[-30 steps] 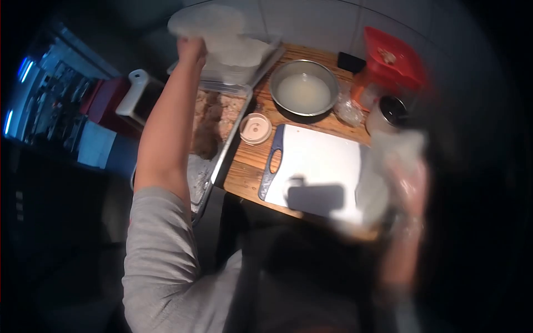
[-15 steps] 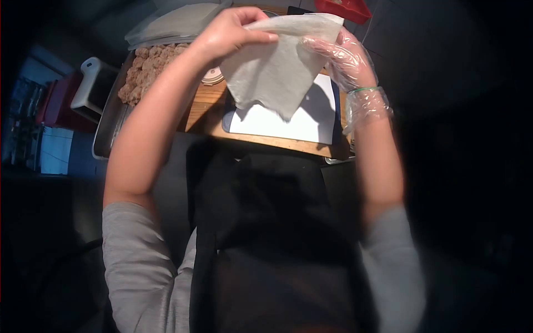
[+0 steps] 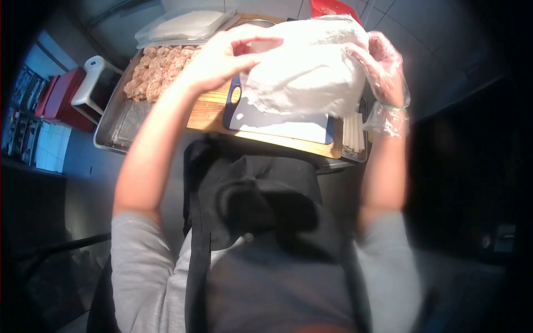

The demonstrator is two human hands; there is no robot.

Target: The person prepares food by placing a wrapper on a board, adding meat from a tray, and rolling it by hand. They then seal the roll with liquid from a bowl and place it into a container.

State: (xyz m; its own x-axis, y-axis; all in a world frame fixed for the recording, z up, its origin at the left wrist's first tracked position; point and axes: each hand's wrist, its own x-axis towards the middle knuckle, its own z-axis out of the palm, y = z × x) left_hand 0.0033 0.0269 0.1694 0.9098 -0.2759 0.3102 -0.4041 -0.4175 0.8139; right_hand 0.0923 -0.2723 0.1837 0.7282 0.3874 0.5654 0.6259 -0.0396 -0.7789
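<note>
At the lower middle of the frame, a black apron [image 3: 258, 172] stood nearest to me, short of the front edge of the wooden board [image 3: 208, 114]. Above it, I had the gloved right hand [image 3: 386, 66] nearly closed, thumb in front, on the right edge of a pale, folded sheet [image 3: 308, 77]. The bare left hand [image 3: 222, 61] was partly open at the sheet's upper-left side; I could not tell whether it gripped.

The sheet hung at upper center over a white cutting board [image 3: 277, 126], whose blue-trimmed front edge lay just inside the wood's. A strip of bare wood left me room between cutting board and metal tray [image 3: 108, 122]. At right, pale rolls [image 3: 352, 136] stood close beside the wood, tightening that side.

Lumps of ground mixture [image 3: 158, 72] filled the tray's far part at upper left, its near floor showing. Beyond were a plastic-wrapped stack [image 3: 189, 25] and, at top right of center, a red container [image 3: 335, 8].
</note>
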